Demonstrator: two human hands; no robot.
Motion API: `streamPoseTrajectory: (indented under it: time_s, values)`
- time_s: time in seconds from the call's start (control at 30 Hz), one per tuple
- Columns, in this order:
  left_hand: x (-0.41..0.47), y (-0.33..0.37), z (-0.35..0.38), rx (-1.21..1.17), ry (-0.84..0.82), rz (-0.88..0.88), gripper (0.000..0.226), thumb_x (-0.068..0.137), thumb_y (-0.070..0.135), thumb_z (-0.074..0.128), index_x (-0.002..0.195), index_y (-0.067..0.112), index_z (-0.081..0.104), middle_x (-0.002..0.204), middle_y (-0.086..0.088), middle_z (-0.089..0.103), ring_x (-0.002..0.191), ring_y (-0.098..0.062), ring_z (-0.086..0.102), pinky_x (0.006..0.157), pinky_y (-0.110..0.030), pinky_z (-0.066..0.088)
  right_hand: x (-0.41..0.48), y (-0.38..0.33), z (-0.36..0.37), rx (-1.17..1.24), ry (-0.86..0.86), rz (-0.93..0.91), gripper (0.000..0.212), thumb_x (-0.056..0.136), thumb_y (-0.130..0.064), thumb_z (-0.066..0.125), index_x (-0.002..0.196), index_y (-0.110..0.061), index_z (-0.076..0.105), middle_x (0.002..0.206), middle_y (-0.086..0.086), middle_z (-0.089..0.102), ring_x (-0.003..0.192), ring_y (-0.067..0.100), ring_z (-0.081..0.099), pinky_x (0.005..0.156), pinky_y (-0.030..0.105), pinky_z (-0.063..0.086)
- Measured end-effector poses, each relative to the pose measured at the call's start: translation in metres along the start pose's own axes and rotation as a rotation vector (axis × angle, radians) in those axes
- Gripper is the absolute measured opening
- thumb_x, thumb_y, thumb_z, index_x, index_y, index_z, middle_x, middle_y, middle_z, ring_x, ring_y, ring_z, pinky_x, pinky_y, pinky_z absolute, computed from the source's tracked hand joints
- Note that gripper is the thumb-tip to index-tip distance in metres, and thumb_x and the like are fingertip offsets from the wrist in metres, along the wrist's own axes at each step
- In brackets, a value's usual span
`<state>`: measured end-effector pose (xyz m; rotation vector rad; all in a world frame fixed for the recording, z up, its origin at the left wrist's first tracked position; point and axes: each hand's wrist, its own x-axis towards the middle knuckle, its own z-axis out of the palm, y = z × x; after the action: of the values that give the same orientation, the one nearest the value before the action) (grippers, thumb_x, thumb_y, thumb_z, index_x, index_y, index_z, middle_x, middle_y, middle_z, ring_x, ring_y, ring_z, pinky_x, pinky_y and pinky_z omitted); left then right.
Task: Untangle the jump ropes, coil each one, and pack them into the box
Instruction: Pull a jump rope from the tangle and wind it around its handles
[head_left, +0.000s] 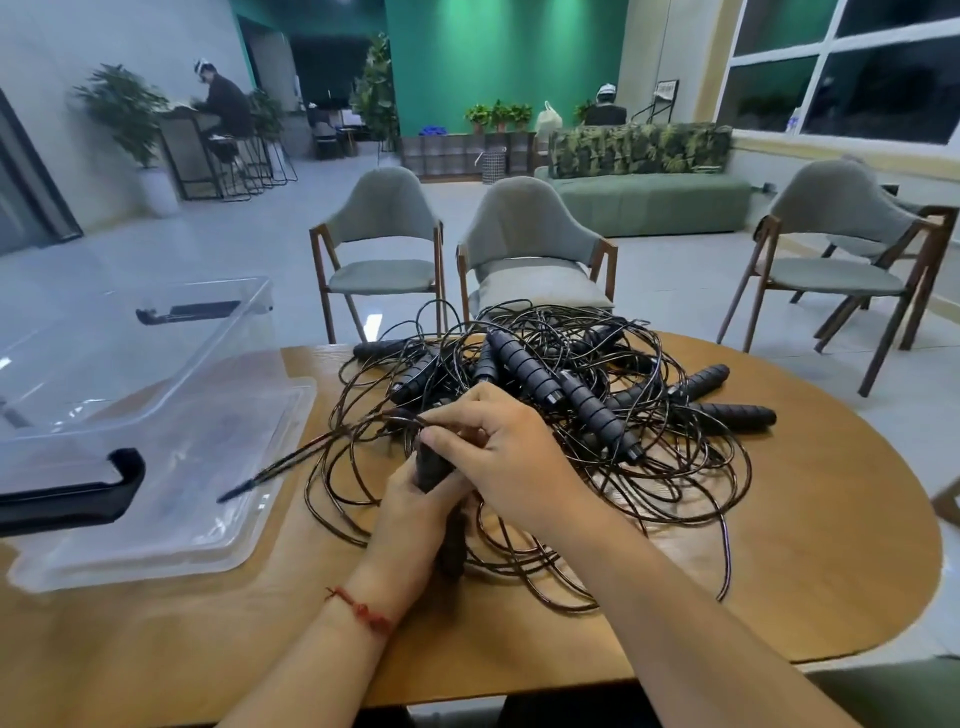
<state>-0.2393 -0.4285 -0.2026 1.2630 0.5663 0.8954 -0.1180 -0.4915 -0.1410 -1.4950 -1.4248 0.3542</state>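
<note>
The two hands are close together at the near edge of the tangle, touching each other. The left hand (410, 512), a red string bracelet (359, 609) on its wrist, curls round a black handle (432, 467) whose long axis runs nearly straight away from the person, its far end poking up between the fingers. A dark blurred length continues toward the wrists, and whether it is the same handle cannot be told. The right hand (501, 457) lies over the left from the right side, thumb and forefinger pinching a thin black cord just above the handle's tip. From that pinch a blurred stretch of cord (270, 473) points left and toward the person, over the edge of the clear plastic box (234, 338), which sits on the left part of the wooden table (779, 571) with a black latch at its far side and another at its near side. The jump ropes (649, 467) are heaped in one knot of loops at the table's middle, right beyond the hands. A ribbed handle (524, 366) on top slants from far left to near right, and two more handles (698, 382) at the right edge of the heap point outward to the right. Three grey chairs (530, 244) stand beyond the table.
</note>
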Motion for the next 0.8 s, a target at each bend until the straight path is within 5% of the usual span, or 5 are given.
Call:
streamPoseTrajectory:
  time_s: [0.2, 0.33, 0.5, 0.7, 0.8]
  values:
    - [0.018, 0.021, 0.001, -0.194, 0.172, -0.058, 0.016, 0.094, 0.025, 0.077, 0.107, 0.014, 0.075, 0.105, -0.014, 0.074, 0.095, -0.024, 0.073, 0.065, -0.038, 0.060, -0.022, 0.038, -0.019, -0.036, 0.105, 0.231, 0.023, 0.104, -0.033, 0.064, 0.125, -0.039, 0.072, 0.115, -0.017, 0.069, 0.106, 0.001, 0.064, 0.092, 0.030, 0.056]
    - [0.027, 0.049, -0.005, -0.280, 0.160, -0.031, 0.004, 0.099, 0.021, 0.073, 0.102, 0.020, 0.071, 0.094, -0.001, 0.077, 0.089, -0.016, 0.076, 0.065, -0.033, 0.062, -0.045, 0.052, -0.037, 0.258, -0.095, 0.449, 0.022, 0.109, -0.022, 0.056, 0.116, -0.026, 0.077, 0.107, 0.001, 0.080, 0.096, 0.022, 0.076, 0.093, 0.050, 0.061]
    - [0.036, 0.065, -0.007, -0.257, 0.219, 0.014, 0.012, 0.098, 0.022, 0.075, 0.108, 0.018, 0.072, 0.099, -0.004, 0.078, 0.089, -0.018, 0.077, 0.065, -0.032, 0.062, -0.061, 0.046, -0.049, 0.203, -0.305, 0.462, 0.027, 0.112, -0.023, 0.053, 0.107, -0.014, 0.078, 0.099, 0.008, 0.081, 0.094, 0.028, 0.078, 0.086, 0.037, 0.064]
    - [0.011, 0.048, -0.008, 0.312, -0.131, -0.086, 0.021, 0.097, 0.024, 0.075, 0.118, 0.023, 0.074, 0.115, -0.007, 0.077, 0.096, -0.020, 0.077, 0.064, -0.032, 0.059, -0.044, 0.007, -0.059, 0.562, -0.015, 0.365, 0.033, 0.113, -0.022, 0.048, 0.114, 0.002, 0.071, 0.100, 0.023, 0.078, 0.086, 0.037, 0.075, 0.083, 0.043, 0.063]
    - [-0.006, 0.044, -0.006, 0.323, -0.251, -0.085, 0.018, 0.098, 0.030, 0.075, 0.116, 0.032, 0.078, 0.110, -0.006, 0.078, 0.097, -0.025, 0.077, 0.059, -0.032, 0.057, -0.036, -0.014, -0.061, 0.597, 0.012, 0.261, 0.031, 0.112, -0.022, 0.050, 0.115, -0.001, 0.072, 0.104, 0.020, 0.078, 0.089, 0.035, 0.075, 0.082, 0.039, 0.064]
